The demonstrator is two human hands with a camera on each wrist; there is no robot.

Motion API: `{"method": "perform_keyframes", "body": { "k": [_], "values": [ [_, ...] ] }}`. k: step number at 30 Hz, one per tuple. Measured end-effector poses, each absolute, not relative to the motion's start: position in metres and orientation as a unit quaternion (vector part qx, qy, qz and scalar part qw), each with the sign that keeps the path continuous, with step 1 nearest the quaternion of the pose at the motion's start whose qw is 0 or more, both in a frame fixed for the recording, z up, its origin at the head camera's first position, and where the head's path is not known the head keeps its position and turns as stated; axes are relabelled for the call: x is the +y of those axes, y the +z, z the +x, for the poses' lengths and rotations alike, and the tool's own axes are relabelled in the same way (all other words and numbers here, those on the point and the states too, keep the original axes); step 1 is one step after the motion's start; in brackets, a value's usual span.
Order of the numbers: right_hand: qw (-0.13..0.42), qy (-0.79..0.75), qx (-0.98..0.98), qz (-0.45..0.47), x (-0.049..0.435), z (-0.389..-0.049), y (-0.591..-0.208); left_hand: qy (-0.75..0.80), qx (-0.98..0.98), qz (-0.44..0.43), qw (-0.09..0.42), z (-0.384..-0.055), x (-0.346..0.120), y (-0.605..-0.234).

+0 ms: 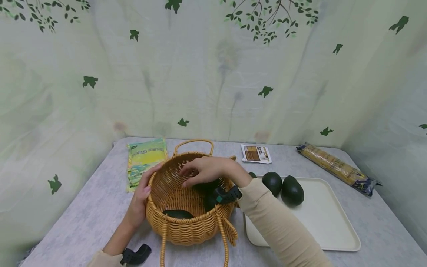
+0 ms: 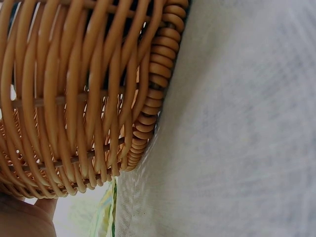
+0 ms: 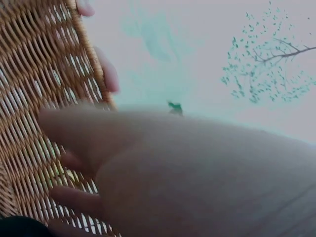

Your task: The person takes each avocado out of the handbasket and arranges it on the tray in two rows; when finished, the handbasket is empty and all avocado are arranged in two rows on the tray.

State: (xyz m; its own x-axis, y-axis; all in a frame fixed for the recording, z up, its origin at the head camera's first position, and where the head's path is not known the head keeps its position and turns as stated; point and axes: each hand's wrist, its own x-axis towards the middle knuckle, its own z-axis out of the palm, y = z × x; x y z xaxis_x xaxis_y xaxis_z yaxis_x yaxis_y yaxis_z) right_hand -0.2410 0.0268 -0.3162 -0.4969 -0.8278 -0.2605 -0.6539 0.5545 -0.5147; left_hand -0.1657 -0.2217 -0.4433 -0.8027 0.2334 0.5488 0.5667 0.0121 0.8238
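Observation:
A round wicker basket [image 1: 186, 237] stands on the table with several dark green avocados [image 1: 178, 214] inside. My left hand [image 1: 138, 202] rests against its left side, with the fingers along the outside of the rim; in the right wrist view two left fingertips [image 3: 107, 71] show at the rim. Over the basket's opening is my right hand [image 1: 208, 171], fingers spread and loosely bent, with nothing between them. Beneath its wrist, avocados are partly covered. More avocados [image 1: 292, 191] lie on the white tray [image 1: 333, 218] to the right, one mostly hidden behind the right forearm.
A green and yellow packet [image 1: 146, 159] lies behind the basket on the left. At the back is a small white and brown packet [image 1: 256, 154], and a long package of noodles [image 1: 337, 167] lies at the right. The basket's handle [image 1: 194, 141] stands up at the back.

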Motion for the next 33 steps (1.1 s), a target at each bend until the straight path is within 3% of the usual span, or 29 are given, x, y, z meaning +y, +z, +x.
{"method": "perform_keyframes", "body": {
  "k": [33],
  "values": [
    [0.233, -0.188, 0.845, -0.443, 0.0262, -0.2382, -0.3227, -0.639, -0.706, -0.279, 0.122, -0.1631, -0.2202, -0.4387]
  ]
}}
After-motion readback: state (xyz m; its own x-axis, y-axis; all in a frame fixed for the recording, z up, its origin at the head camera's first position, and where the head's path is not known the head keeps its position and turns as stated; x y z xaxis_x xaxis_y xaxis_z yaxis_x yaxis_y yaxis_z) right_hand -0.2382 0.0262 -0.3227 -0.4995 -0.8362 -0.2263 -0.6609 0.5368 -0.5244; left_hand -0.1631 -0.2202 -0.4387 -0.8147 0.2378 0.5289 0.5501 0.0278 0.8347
